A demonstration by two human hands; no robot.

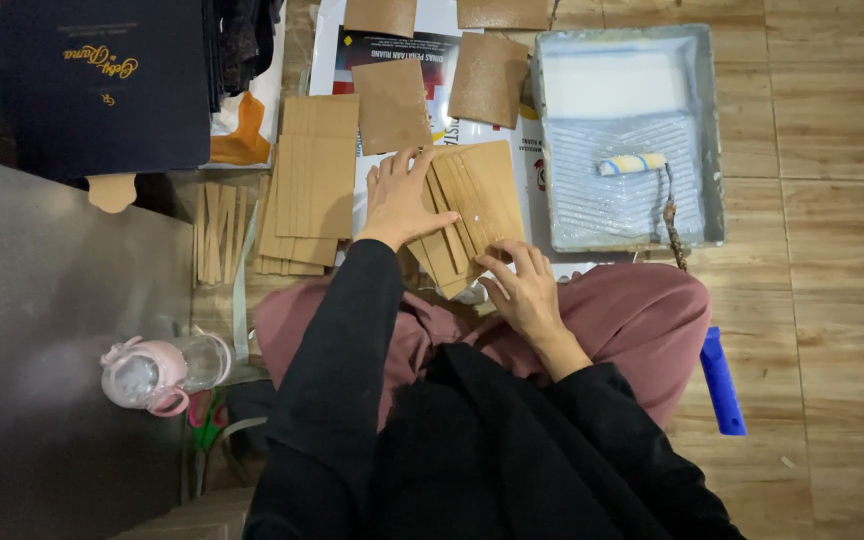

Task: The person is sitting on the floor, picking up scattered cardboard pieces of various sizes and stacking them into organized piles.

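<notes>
A fanned set of tan cardboard strips (472, 205) lies just above the person's lap, at the middle of the view, tilted so its long edges run from 11 toward 5 o'clock. The left hand (399, 200) lies flat on the strips' 9 o'clock side, palm down, fingers spread and pointing toward 12, the black sleeve running down to 6. The right hand (522, 290) sits at the strips' 5 o'clock corner, fingers curled with the tips pressing on the lowest edge; whether thumb and finger pinch a single strip cannot be told.

At 9 o'clock of the strips lies a stack of larger cardboard panels (307, 180), and farther out a row of narrow strips (217, 232). At 12 o'clock, brown square sheets (392, 103) rest on a printed poster (432, 50). At 3 o'clock stands a grey paint tray (712, 130) with a small paint roller (632, 163) lying on its ribbed slope. A blue handle (722, 380) lies on the wooden floor at 4 o'clock. A pink-lidded bottle (162, 373) lies at 8 o'clock, and a dark navy box (102, 80) sits at 10 o'clock.
</notes>
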